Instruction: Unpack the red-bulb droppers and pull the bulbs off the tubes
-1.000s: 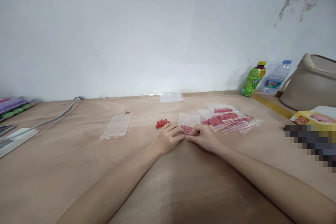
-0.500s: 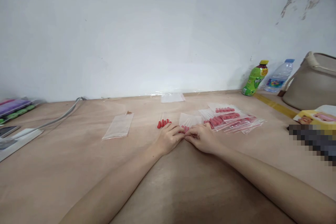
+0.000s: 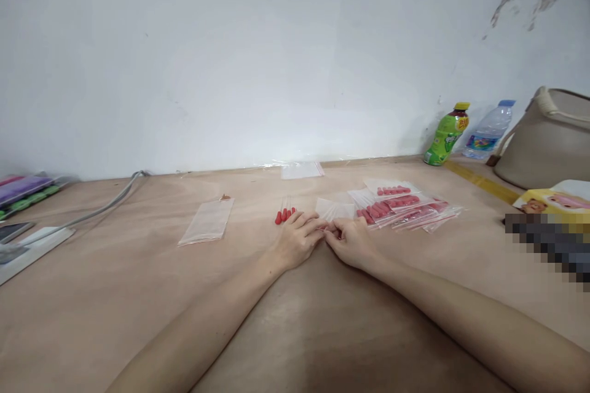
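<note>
A small clear plastic bag (image 3: 335, 209) lies on the table between my hands. My left hand (image 3: 298, 241) has its fingers closed at the bag's near edge. From the other side my right hand (image 3: 354, 242) pinches that same edge, with the fingertips of both hands nearly touching. The red-bulbed pieces in this bag are mostly covered by my fingers. Just beyond my left hand lie several droppers (image 3: 284, 215) with red bulbs and thin clear stems. To the right of my right hand is an overlapping pile of clear bags (image 3: 399, 204) holding red bulbs.
Flat plastic bags (image 3: 207, 222) lie at the left, and another flat bag (image 3: 302, 171) by the wall. A green bottle (image 3: 447, 135), a water bottle (image 3: 489, 130) and a beige bag (image 3: 548, 141) stand at the right. A grey cable (image 3: 106, 206) crosses the left side.
My fingers have closed in over the bag's near edge, covering the red bulbs that showed in it a second ago. Both hands remain at nearly the same spot.
</note>
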Demonstrator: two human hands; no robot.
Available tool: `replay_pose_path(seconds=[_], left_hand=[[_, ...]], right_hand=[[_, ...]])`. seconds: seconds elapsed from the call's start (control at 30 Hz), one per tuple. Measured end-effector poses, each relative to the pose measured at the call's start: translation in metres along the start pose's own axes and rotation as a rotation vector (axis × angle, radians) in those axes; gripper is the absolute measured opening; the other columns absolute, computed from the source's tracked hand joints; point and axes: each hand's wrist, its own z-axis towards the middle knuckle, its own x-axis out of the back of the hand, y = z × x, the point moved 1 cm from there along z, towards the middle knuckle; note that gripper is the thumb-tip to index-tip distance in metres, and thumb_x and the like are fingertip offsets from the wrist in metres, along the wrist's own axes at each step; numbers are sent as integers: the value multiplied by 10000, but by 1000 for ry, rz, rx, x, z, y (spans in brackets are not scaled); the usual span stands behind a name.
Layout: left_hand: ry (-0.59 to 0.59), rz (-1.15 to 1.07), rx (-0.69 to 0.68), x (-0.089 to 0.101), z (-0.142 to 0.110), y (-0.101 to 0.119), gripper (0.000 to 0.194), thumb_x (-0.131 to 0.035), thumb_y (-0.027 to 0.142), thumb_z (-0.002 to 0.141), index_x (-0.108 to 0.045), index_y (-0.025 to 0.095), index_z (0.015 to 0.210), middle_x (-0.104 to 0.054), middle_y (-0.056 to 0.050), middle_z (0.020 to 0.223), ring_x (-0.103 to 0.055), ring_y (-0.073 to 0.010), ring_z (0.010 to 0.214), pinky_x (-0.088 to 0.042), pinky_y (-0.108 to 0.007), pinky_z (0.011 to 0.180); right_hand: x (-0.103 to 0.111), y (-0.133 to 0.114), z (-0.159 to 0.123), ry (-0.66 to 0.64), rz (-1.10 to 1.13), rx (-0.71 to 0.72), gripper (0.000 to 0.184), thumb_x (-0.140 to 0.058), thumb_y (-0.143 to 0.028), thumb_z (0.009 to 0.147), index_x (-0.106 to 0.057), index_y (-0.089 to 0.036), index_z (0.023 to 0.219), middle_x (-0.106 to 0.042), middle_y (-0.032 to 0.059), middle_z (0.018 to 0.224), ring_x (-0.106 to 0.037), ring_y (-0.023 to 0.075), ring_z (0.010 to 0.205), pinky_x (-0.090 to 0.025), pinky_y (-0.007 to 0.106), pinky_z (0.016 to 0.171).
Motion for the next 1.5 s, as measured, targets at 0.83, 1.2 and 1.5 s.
replay_pose_path(seconds=[0.83, 1.2, 1.5], left_hand=[[96, -262, 306, -4, -19, -6, 141, -493, 194, 828, -631, 168, 819, -611, -59, 958, -608, -112, 803, -511, -231, 743], [-238, 194, 470, 7, 6, 11, 170, -549, 326, 781, -645, 187, 790, -464, -116, 1209, -411, -301, 1081, -328, -503, 883], [-324, -7, 660, 0, 7, 15, 261, -544, 400, 761, -571, 154, 845, -307, -135, 1352, -232, -333, 1241, -259, -522, 962]], right_hand=[[8, 44, 13, 86, 61, 425, 263, -449, -143, 806, -605, -183, 1013, -611, 86, 980, -542, 192, 919, -419, 359, 816], [8, 48, 12, 12, -64, 304, 292, -445, -39, 637, -604, -141, 860, -563, 91, 1001, -542, 192, 904, -443, 315, 800], [2, 55, 11, 59, -35, 242, 289, -442, -42, 644, -566, -153, 881, -537, 80, 962, -523, 186, 892, -438, 308, 795]])
